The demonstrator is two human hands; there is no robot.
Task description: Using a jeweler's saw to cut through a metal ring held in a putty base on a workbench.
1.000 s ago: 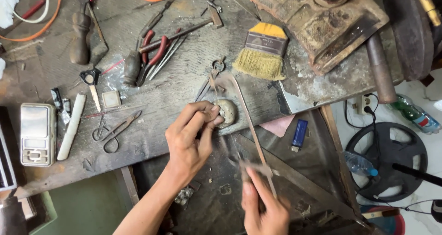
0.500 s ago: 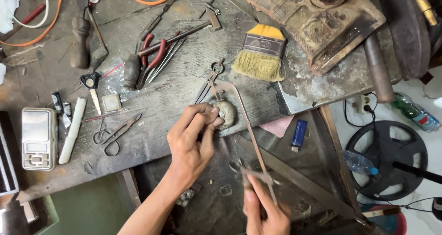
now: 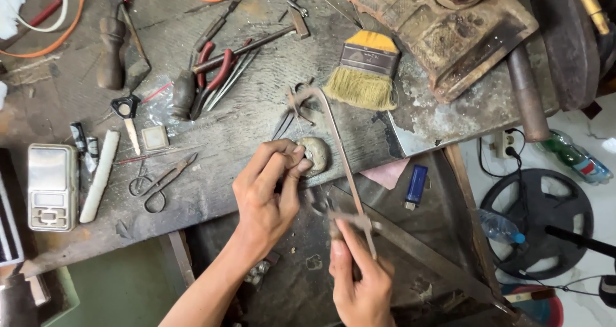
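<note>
Left hand [image 3: 266, 195]: fingers pinched a small piece against the table [image 3: 212, 134] edge.
Right hand [image 3: 359, 282]: closed around the saw frame [image 3: 340, 154].
Risk: a twisted stroke could snap the blade.

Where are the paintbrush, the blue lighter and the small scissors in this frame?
paintbrush [image 3: 366, 67]: head view, on the metal band between yellow handle and bristles.
blue lighter [image 3: 416, 181]: head view, on the middle of its blue body.
small scissors [image 3: 160, 179]: head view, near the pivot where the blades meet the loops.
</note>
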